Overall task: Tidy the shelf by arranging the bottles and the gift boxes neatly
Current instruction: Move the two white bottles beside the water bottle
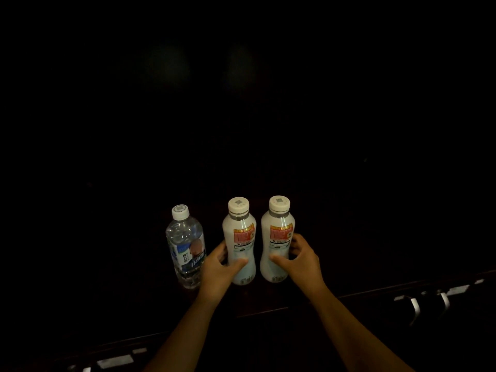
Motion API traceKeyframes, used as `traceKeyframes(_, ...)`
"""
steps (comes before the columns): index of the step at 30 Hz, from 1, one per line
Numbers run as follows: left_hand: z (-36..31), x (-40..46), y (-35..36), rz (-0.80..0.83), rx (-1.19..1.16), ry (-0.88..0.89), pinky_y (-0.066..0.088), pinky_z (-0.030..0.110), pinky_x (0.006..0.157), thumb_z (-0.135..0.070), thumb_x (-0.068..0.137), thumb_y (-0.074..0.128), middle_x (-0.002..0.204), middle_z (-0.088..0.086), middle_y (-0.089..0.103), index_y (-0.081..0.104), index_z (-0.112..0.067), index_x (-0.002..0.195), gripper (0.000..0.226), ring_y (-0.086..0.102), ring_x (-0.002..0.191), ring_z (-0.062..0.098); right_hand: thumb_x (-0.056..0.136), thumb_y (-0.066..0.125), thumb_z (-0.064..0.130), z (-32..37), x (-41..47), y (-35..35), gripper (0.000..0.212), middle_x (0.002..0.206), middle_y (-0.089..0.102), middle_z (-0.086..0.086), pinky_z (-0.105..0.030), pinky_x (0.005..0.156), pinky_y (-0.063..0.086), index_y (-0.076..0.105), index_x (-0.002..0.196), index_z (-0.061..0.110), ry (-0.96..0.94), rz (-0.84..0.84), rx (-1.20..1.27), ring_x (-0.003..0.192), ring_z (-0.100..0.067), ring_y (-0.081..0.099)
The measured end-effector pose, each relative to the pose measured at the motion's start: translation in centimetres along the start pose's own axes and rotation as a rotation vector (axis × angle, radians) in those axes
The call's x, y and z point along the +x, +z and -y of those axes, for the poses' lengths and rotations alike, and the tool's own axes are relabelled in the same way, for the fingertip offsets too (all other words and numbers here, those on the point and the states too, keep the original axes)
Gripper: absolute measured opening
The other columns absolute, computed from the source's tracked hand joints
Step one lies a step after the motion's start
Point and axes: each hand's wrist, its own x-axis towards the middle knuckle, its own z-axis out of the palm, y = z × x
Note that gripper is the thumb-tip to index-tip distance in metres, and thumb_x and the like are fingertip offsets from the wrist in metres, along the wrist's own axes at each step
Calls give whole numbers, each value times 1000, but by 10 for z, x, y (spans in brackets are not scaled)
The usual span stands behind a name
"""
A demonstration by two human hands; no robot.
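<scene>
Three bottles stand upright in a row on a very dark shelf. On the left is a clear water bottle point(185, 245) with a white cap and a blue label. My left hand point(218, 267) grips the lower body of the middle white bottle point(239, 237), which has a red label. My right hand point(302, 260) grips the matching white bottle point(277, 234) to its right. The two white bottles stand close together, a small gap between them. No gift boxes show in the dark.
The shelf's front edge point(375, 291) runs across below the bottles, rising to the right. Pale label strips point(115, 361) and metal hooks point(414, 308) sit on a lower rail. Everything behind and beside the bottles is black.
</scene>
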Motion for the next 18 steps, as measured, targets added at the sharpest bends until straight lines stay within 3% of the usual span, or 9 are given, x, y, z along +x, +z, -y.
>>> traceKeyframes(4, -4, -4, 1, 44, 12, -20, 48, 8, 72, -2, 75, 71, 107, -16, 61, 54, -31, 114, 51, 58, 100, 1, 69, 79, 18, 0, 0, 2, 60, 118, 60, -1, -9, 75, 42, 50, 122, 17, 12, -5, 9, 102, -8, 55)
traceKeyframes(7, -6, -14, -5, 97, 91, -62, 41, 24, 95, -5, 75, 72, 126, -9, 52, 41, -20, 135, 69, 47, 122, 11, 70, 78, 16, 2, -5, 7, 67, 128, 57, -7, -30, 92, 45, 45, 129, 15, 40, -33, 2, 119, -21, 53)
traceKeyframes(9, -7, -24, -15, 111, 151, -116, 37, 30, 103, -11, 75, 74, 136, -1, 47, 32, -19, 141, 80, 41, 130, 17, 71, 78, 15, 4, -12, 9, 72, 132, 54, -10, -35, 95, 44, 42, 133, 14, 56, -47, -8, 122, -25, 51)
traceKeyframes(12, -8, -45, -36, 123, 233, -175, 38, 27, 98, -20, 73, 77, 139, 7, 47, 29, -22, 143, 85, 45, 124, 18, 71, 78, 14, 8, -29, 11, 71, 131, 55, -12, -32, 93, 42, 42, 132, 11, 66, -73, -4, 120, -26, 52)
traceKeyframes(18, -23, -83, -93, 148, 364, -110, 41, 22, 95, -24, 74, 76, 126, 4, 58, 37, -24, 139, 76, 53, 114, 14, 73, 76, 22, 38, -76, 31, 71, 131, 53, -16, -35, 93, 45, 40, 134, 10, 104, -44, -86, 117, -29, 52)
